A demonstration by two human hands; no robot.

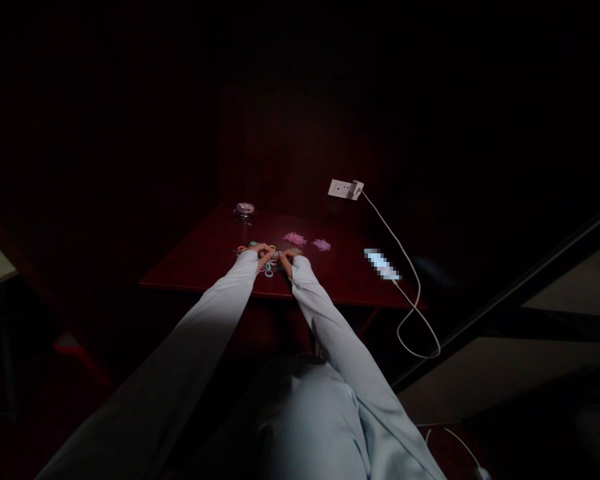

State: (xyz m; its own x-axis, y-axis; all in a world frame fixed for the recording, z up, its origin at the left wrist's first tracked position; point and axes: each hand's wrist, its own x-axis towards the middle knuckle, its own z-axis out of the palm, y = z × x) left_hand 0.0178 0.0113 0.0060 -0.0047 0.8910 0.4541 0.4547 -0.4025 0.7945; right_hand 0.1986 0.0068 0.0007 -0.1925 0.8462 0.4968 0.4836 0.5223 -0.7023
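Observation:
My left hand (263,251) and my right hand (289,259) meet over the dark red table (190,267). The fingers of both are closed in a pinch, close together around something small and pale that I cannot make out. Small colourful rings that look like hair ties (269,272) lie around and beneath my left hand. Beyond my right hand sits a pink pile (295,238) of small loops, and to its right a purple pile (322,245). Part of the rings is hidden by my hands.
A clear jar with a pale lid (245,210) stands at the back left of the table. At the right lies a phone (383,265), its screen blurred. Its white cable (419,287) hangs past the table edge and runs to a wall socket (341,189).

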